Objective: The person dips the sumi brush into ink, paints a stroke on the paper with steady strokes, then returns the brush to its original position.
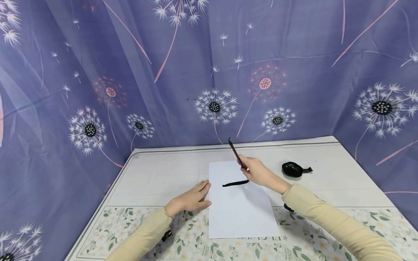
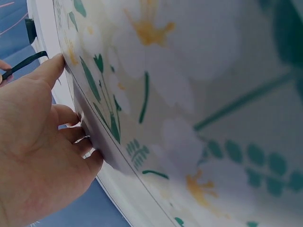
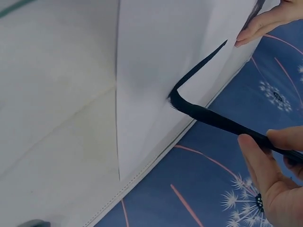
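Note:
My right hand (image 1: 258, 172) pinches the dark handle of a writing brush (image 1: 234, 150) between thumb and fingers. In the right wrist view, the black bristles of the brush (image 3: 222, 122) meet the paper (image 3: 147, 85) at one end of a thick black stroke (image 3: 201, 66). That stroke slants slightly across the upper part of the white sheet (image 1: 241, 214) in the head view. My left hand (image 1: 192, 197) rests at the sheet's left edge, its fingers extended and fingertips right at the border. The head view hides the bristles behind my right hand.
A shiny black dish with a short handle (image 1: 292, 169) stands to the right of the sheet. The table has a white cover (image 1: 163, 174) with a floral band along its near part. A purple dandelion-print curtain (image 1: 183, 119) hangs behind and at both sides.

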{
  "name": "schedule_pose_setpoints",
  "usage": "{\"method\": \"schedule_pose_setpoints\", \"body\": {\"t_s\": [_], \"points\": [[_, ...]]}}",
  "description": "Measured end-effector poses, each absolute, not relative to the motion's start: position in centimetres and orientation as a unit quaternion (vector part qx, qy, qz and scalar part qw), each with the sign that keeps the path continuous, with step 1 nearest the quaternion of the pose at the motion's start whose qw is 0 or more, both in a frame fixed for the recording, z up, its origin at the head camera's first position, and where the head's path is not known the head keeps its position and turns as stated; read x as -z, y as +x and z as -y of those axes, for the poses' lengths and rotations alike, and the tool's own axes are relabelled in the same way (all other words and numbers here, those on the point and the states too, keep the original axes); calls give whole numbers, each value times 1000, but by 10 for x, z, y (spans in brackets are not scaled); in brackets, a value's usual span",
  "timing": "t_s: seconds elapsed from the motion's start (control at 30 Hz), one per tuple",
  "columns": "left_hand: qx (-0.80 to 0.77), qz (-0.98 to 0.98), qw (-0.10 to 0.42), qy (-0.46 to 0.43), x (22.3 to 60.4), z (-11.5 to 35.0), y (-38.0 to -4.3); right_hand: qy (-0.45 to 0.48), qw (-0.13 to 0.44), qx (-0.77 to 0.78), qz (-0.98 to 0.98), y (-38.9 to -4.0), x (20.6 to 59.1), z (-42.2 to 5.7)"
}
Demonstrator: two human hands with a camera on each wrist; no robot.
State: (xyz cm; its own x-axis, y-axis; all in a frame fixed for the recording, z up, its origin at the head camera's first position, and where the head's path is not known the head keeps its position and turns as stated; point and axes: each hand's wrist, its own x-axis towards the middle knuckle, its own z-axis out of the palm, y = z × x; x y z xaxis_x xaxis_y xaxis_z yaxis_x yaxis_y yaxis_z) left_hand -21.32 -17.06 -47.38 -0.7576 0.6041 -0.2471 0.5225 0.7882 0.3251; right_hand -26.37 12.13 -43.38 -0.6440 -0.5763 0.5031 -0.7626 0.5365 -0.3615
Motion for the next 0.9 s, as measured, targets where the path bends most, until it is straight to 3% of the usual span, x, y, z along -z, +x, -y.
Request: {"method": "schedule_pose_setpoints", "body": {"t_s": [0.47,0.9], "points": [[-114,-930,173,302,477,171,-215,368,170,-376,833,-265,395,-154],[-117,-929,175,304,474,171,-214,391,240,-339,821,-261,408,-199]]}}
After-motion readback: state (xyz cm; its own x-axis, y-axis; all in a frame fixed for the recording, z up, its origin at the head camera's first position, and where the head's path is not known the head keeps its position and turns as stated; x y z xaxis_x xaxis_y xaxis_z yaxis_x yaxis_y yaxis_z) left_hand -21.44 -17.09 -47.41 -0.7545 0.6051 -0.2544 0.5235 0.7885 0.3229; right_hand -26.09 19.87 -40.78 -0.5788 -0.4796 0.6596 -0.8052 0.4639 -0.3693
